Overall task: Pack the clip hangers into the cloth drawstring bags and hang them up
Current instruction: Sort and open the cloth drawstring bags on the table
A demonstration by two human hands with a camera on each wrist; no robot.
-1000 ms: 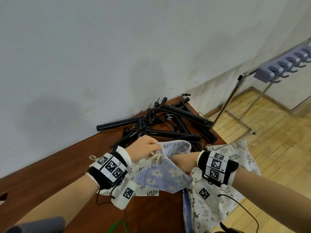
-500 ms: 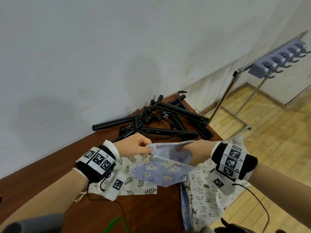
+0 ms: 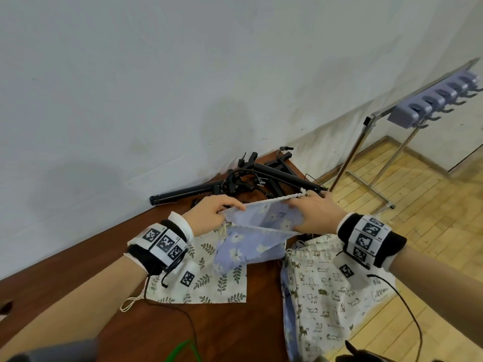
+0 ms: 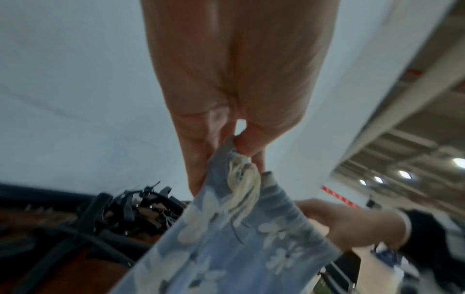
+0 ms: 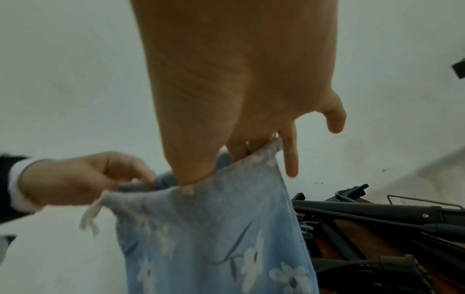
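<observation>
Blue floral bag (image 3: 257, 232) mouth pinched by left hand (image 3: 212, 214) and right hand (image 3: 315, 214) fingers, hook rack (image 3: 433, 103) only in head view

A: What colours are the bags?
B: Blue drawstring bag (image 3: 261, 232) has white flowers; one white bag (image 3: 209, 283) green leaves, another (image 3: 321, 296) cats.
A: And the clip hangers (image 3: 261, 178)?
B: Black, on a reddish-brown tabletop (image 3: 78, 270).

A pale blue cloth drawstring bag printed with white flowers (image 3: 257, 232) is stretched by its mouth between the left hand (image 3: 209, 214) and right hand (image 3: 313, 214), body drooping below the grip. Beyond the grip lies a tangled heap of black plastic clip hangers (image 3: 251, 178)
</observation>
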